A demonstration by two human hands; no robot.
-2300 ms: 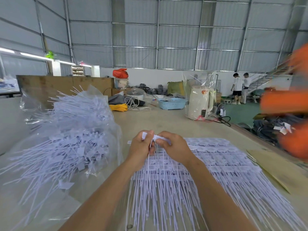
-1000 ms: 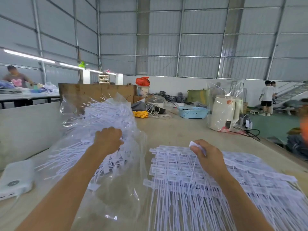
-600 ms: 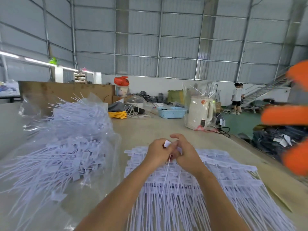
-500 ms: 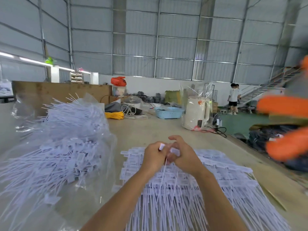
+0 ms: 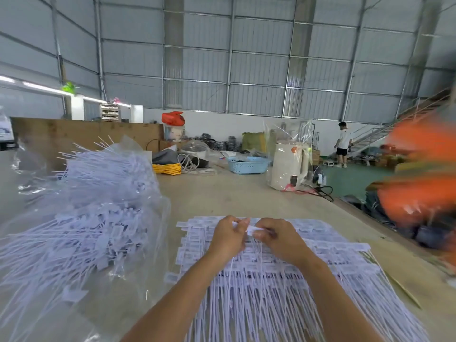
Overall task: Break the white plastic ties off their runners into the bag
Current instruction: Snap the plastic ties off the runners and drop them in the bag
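Both hands meet over the far edge of the pile of ties (image 5: 283, 287): the left hand (image 5: 228, 236) and right hand (image 5: 277, 239) pinch one white strip (image 5: 250, 228) between their fingertips, its thin tails hanging below the fingers. This looks like the snapping step; next the freed ties must go left of the fingers into the clear bag (image 5: 81, 213), already heaped. Beyond the fingers stand a blue basket (image 5: 248, 164) and a kettle (image 5: 288, 166); nothing blocks the way.

One head-worn camera looks forward and slightly down along the table (image 5: 222, 193). The forearms enter near from the bottom edge. The hall's far wall (image 5: 222, 70) fills the upper half.
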